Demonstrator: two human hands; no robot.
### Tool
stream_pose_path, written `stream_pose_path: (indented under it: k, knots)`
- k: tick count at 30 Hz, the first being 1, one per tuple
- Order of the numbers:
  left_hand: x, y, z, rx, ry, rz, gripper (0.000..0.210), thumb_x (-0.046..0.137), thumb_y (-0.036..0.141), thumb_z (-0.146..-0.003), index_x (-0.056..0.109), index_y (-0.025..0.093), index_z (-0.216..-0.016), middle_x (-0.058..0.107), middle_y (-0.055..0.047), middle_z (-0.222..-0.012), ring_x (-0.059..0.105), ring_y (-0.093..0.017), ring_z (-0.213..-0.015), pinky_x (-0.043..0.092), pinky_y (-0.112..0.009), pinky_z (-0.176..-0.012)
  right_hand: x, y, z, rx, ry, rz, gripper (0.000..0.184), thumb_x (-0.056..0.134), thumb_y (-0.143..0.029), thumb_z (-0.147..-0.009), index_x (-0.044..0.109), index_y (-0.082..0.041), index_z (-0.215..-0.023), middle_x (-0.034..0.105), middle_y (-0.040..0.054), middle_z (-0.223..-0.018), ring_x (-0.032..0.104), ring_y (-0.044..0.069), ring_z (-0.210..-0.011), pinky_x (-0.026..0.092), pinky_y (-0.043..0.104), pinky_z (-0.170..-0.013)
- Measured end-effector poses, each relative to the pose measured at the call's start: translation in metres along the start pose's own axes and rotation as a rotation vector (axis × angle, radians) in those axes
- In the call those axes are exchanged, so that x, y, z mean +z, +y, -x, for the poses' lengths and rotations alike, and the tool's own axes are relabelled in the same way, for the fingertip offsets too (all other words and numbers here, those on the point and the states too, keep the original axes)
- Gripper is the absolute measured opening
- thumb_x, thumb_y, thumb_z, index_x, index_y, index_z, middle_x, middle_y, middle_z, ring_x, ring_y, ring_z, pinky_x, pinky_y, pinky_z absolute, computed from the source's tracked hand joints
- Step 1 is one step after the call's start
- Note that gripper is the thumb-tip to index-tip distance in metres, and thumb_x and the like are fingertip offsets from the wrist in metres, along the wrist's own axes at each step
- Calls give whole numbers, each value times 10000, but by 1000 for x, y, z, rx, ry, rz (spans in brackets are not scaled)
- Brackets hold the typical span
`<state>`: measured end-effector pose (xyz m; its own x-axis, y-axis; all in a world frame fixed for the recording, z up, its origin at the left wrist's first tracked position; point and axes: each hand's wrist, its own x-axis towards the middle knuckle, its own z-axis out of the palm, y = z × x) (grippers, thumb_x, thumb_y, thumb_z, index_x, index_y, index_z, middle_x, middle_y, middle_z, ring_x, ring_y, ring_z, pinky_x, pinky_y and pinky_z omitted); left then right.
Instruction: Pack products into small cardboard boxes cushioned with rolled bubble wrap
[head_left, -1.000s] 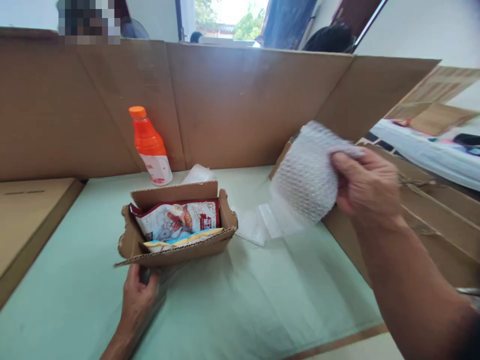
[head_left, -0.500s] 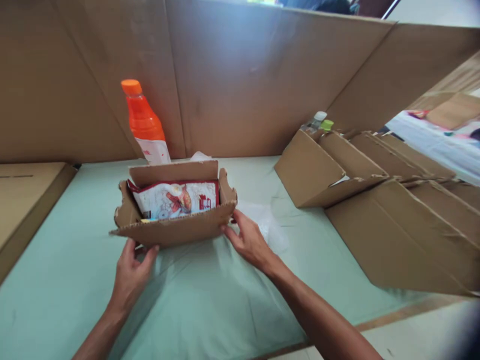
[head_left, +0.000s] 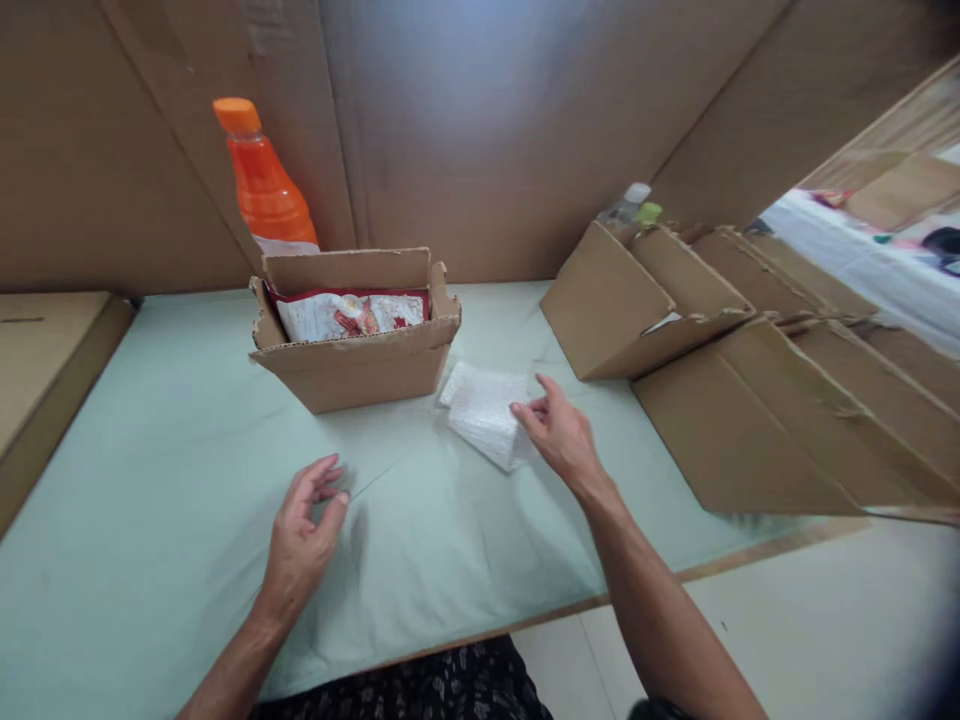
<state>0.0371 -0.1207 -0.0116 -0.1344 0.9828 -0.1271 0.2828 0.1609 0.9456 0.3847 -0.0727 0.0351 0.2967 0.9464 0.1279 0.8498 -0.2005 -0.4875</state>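
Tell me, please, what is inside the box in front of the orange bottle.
A red-edged printed packet shows its upper part inside the box; the front wall covers its lower part and anything deeper.

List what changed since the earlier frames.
Box moved back toward the orange bottle. Left hand and right hand both let go of it. Bubble wrap, held up in the right hand at first, now lies on the table; right hand at its edge, contact unclear. Orange bottle and right-side boxes unchanged.
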Motion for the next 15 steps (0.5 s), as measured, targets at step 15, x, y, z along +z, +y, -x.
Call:
stream_pose_path:
  k: [15]
  knots:
    - [17,14,12,-283,-26,254,633,688,504,-684,554,134,-1180,640,-48,-915,706,-204,-771,570,-286,-558,-7,-81,72,-550,-100,-398,233,532,-246,-976,733,-226,-1092,778,66,-1029,727,207,-923,571,365,-856]
